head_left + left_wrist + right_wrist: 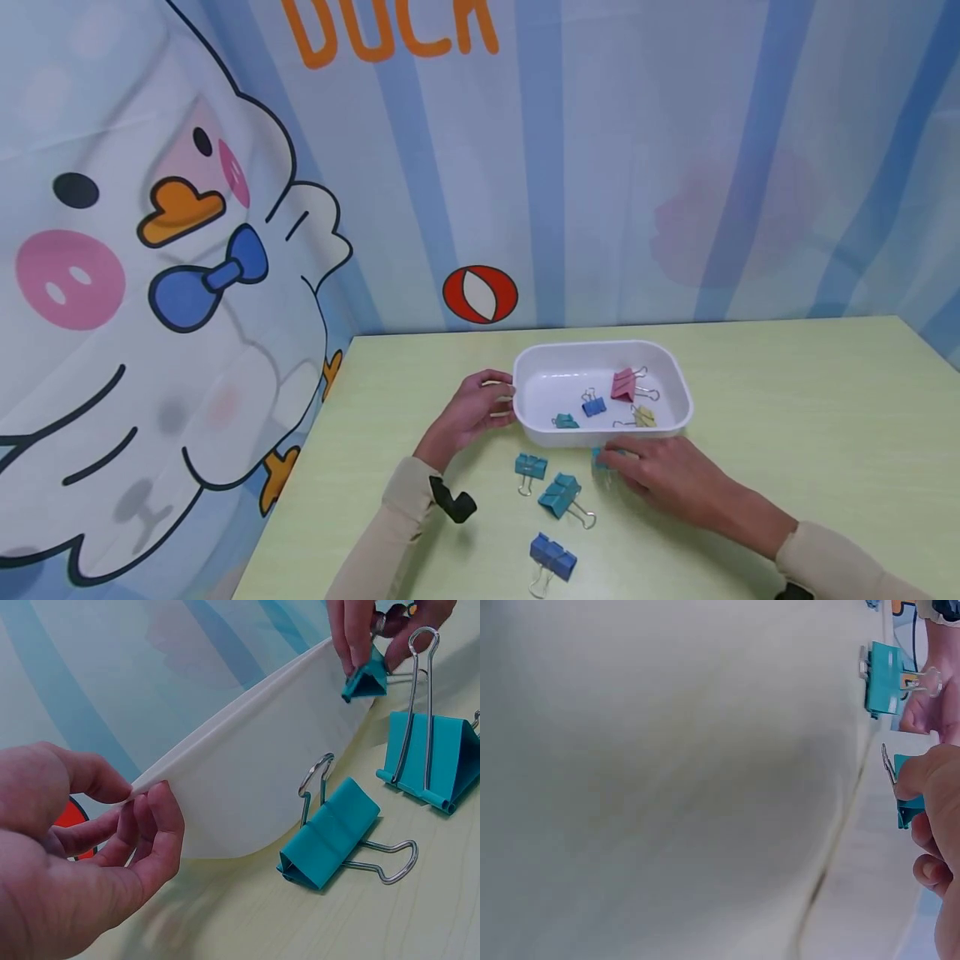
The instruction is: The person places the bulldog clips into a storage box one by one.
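Note:
My left hand [474, 408] pinches the left rim of a white plastic tray [555, 379] between thumb and fingers, as the left wrist view shows. Just off the tray's front wall, my right hand [667, 477] holds a small teal binder clip [367, 679] between thumb and fingers; those fingers partly cover it in the head view. Inside the tray lie a pink binder clip [623, 385], a blue one [593, 407], a yellow one [645, 417] and a small teal one [566, 422].
On the pale yellow-green table [825, 417], two teal binder clips, one smaller [531, 466] and one larger [560, 495], lie in front of the tray. Nearer sits a blue binder clip [553, 556]. A cartoon-printed curtain [600, 167] hangs behind the table.

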The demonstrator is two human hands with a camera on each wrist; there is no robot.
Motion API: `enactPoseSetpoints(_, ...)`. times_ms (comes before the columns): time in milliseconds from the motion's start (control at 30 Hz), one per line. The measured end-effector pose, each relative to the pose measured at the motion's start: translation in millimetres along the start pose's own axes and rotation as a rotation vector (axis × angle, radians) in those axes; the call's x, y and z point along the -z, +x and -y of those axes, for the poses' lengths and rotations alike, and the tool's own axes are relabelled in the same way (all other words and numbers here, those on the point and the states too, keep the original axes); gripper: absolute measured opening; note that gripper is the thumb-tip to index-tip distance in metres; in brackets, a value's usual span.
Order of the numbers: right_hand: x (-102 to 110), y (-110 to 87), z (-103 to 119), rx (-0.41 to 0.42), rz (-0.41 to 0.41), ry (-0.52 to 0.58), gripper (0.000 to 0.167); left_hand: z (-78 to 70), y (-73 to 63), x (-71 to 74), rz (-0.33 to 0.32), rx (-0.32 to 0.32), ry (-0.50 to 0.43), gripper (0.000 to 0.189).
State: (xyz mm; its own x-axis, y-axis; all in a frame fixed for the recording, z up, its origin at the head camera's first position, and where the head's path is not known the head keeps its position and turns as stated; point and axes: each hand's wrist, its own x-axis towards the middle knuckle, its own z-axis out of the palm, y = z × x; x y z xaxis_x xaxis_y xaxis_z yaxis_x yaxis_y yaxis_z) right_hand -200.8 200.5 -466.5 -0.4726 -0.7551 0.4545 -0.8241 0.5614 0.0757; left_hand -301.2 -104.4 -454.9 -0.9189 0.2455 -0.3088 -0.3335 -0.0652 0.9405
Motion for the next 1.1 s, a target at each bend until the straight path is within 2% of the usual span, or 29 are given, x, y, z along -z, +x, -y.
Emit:
enactPoseSetpoints(267,29.6,14.1,-0.4,0.021,-0.007,-0.077,0.052,-1.3,-2.0,-0.8,0.011,0.0,0.0,0.035)
enactPoseSetpoints(500,59.1,33.8,-13.8,0.027,-0.04,-0.135,0.06,-2.2,-2.4,-0.6,0.018,-0.001,-0.014,0.035)
enactPoseSetpoints(700,81.6,54.5,-28.9,0.031,-0.077,-0.131,0.054,-2.4,-2.7,-0.5,0.021,0.0,-0.012,0.035)
enactPoseSetpoints(967,98.1,75.5,-48.8,0.009,-0.169,-0.136,0.058,-1.9,-1.7,0.4,0.016,0.006,-0.009,0.035)
enactPoseSetpoints(1100,100.0,80.0,-55.5,-0.032,-0.149,-0.164,0.063,-1.1,-0.8,1.0,0.018,0.008,-0.012,0.035)
